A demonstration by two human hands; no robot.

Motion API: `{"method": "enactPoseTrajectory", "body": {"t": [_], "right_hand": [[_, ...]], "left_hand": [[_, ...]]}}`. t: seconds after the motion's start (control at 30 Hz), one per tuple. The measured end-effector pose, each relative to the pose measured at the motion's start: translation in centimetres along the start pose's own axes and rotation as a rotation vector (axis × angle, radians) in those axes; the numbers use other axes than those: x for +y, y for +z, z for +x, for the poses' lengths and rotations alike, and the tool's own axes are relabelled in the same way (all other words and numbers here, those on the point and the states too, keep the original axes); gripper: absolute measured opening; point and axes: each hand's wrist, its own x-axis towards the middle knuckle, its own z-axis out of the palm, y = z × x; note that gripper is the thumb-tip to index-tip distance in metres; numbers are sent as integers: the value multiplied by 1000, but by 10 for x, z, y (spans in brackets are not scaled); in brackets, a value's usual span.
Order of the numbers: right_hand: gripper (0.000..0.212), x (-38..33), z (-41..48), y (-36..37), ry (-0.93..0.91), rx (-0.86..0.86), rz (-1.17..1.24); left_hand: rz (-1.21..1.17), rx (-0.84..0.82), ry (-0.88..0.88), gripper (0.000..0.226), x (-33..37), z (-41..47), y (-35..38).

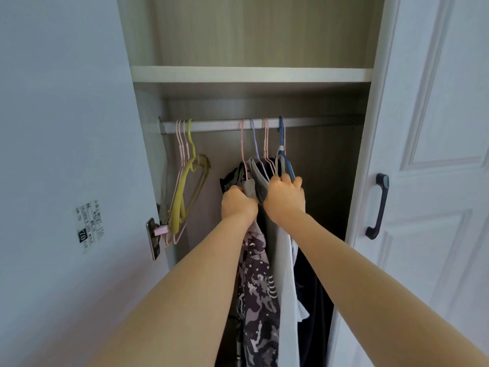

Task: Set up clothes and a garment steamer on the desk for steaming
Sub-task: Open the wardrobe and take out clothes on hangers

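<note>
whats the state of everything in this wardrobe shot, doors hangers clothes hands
left door, swung open, inner side showing
rail, carrying two clusters of hangers
yellow hanger, bare, at the rail's left end
hung clothes, on hangers, bunched together
blue hanger, hooked on the rail
left hand, grips the hung clothes near their tops
right hand, grips the blue hanger

yellow hanger (pixel 186 178), door handle (pixel 380 205), label (pixel 88 225)
</note>
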Motion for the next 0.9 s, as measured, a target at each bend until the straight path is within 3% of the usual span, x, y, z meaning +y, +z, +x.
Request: {"method": "enactPoseTrajectory", "body": {"t": [0.17, 0.37, 0.57, 0.9], "right_hand": [[30, -4, 1, 9, 32, 38, 23], [23, -4, 10, -9, 186, 8, 338], [17, -16, 9, -32, 99, 28, 318], [22, -28, 1, -61, 181, 13, 456]], "left_hand": [[-77, -60, -44, 27, 1, 12, 4], [-376, -80, -88, 27, 7, 12, 0], [-397, 19, -42, 14, 22, 11, -19], [-382, 109, 38, 25, 45, -17, -33]]}}
